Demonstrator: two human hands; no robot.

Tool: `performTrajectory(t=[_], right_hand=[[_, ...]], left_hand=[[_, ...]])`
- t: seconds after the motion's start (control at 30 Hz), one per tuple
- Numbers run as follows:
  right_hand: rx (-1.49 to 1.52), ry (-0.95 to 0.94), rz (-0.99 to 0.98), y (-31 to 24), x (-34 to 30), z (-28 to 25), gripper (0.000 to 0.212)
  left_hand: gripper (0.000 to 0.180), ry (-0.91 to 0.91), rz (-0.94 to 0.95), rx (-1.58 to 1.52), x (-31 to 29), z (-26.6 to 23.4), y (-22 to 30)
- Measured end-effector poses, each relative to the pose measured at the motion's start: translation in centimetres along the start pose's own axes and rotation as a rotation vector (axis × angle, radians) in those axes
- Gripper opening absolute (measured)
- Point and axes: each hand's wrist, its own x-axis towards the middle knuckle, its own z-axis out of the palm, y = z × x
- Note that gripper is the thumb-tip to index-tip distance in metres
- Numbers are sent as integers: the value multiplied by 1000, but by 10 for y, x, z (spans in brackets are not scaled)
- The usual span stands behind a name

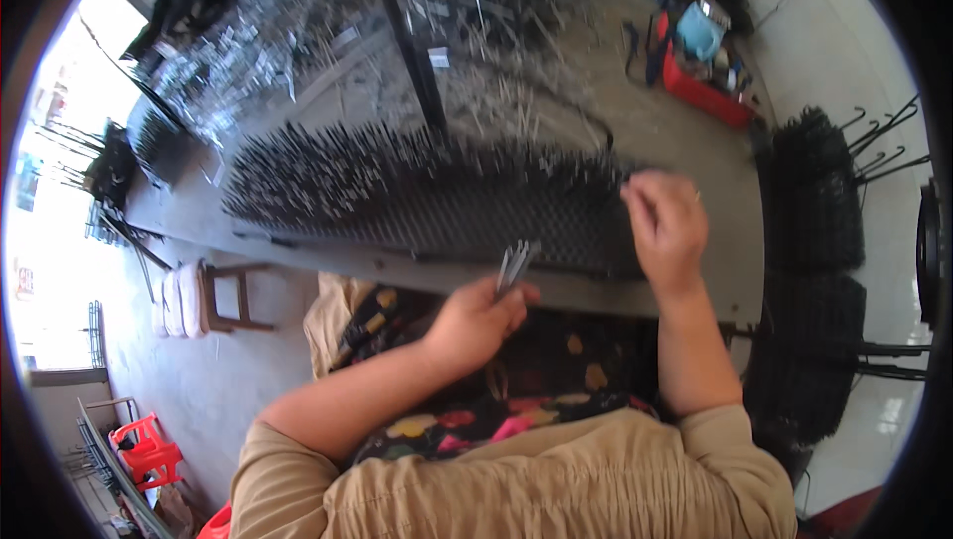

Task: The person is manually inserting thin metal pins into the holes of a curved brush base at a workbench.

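Observation:
Across the near edge of the table lies a long black panel point(467, 226) with a grid-like surface. Upright black bristles point(308, 167) stand thickly along its far side and left end; the nearer part shows bare rows. My left hand point(472, 326) is closed around a small bundle of thin grey strips point(516, 259), their ends pointing up in front of the panel's near edge. At the panel's right end, my right hand point(670, 226) is raised with thumb and fingers pinched together beside the last bristles. Whatever is in that pinch is too small to make out.
Clear plastic strips and scraps point(268, 67) litter the far table, and a dark upright pole point(405, 38) rises behind the panel. A red bin point(700, 92) of odds and ends sits far right. Black brush-like pieces point(814, 192) stand right. A stool point(213, 299) is left.

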Motion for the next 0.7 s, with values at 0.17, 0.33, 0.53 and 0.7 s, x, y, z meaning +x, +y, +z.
performTrajectory(t=[0.17, 0.33, 0.53, 0.7], right_hand=[[10, 42, 24, -9, 11, -2, 20], [494, -242, 465, -65, 2, -3, 16], [869, -497, 721, -94, -10, 28, 20], [1033, -673, 790, -102, -1, 42, 16]], left_hand=[[19, -96, 59, -48, 9, -11, -11], [19, -104, 102, -110, -12, -7, 0], [17, -88, 272, -22, -13, -25, -13], [16, -62, 407, 23, -24, -42, -10]])
